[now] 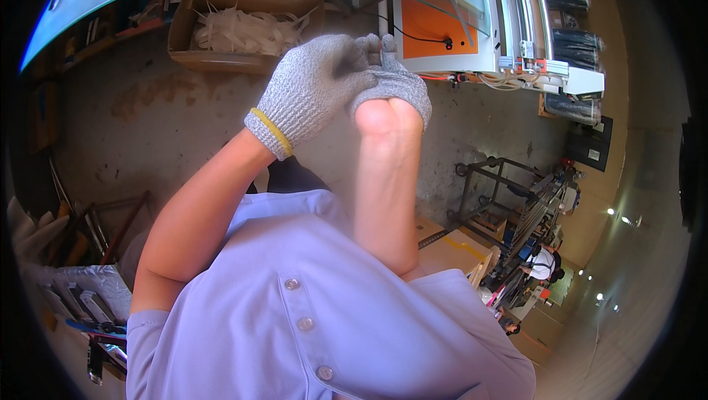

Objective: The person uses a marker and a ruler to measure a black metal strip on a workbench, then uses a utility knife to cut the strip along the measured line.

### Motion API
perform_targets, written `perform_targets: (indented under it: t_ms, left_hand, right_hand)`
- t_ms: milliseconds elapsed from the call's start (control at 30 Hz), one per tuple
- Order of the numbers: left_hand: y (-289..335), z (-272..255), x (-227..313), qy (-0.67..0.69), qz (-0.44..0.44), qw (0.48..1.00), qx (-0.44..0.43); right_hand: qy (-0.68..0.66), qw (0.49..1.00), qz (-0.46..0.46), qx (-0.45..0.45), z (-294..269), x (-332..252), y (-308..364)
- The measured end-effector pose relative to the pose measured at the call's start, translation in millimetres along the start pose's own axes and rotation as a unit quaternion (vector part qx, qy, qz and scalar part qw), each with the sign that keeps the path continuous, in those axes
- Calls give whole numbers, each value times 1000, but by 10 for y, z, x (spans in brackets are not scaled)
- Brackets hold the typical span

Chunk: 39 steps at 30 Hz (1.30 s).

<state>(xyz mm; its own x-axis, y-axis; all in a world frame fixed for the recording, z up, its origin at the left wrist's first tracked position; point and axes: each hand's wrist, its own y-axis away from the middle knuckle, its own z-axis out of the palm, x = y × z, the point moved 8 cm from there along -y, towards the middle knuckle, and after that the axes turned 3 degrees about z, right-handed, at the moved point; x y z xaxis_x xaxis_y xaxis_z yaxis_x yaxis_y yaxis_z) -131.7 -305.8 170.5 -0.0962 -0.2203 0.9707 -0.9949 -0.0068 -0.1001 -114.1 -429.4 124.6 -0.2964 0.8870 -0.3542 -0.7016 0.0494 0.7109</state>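
My left hand (313, 79) wears a grey knitted work glove with a yellow cuff band. Its fingers are closed on the grey glove (402, 84) that covers part of my right hand (380, 115). That second glove sits over the fingers and upper palm, its edge bunched, while the heel of the palm and the wrist stay bare. The right palm faces up, and gloved fingertips stick up beyond the left fingers. Some of the right fingers are hidden behind the left hand. Both hands meet in front of my chest, above the floor.
A cardboard box (188, 31) of translucent white strips stands on the floor ahead. A glass-topped machine (516, 68) with an orange panel (420, 31) is at the far right. A metal cart frame (479, 179) stands to the right. Other people work farther off.
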Motion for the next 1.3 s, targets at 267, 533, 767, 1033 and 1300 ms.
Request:
perform_targets:
  t_ms: [267,533,767,1033,1300]
  left_hand:
    - [-53,26,-29,0,-9,1000,-3]
    - [-135,10,-28,-13,-5,1000,2]
    - [-245,-98,80,-38,39,998,33]
    - [-355,-176,51,-56,41,997,35]
    - [-492,-64,-157,-1,-26,999,-34]
  right_hand:
    - [19,999,-41,-1,-50,-59,-95]
    - [0,999,-16,27,8,-43,-176]
    - [-63,983,136,-106,168,111,-323]
    - [-64,968,193,-150,307,223,-463]
    - [21,987,132,-89,168,116,-757]
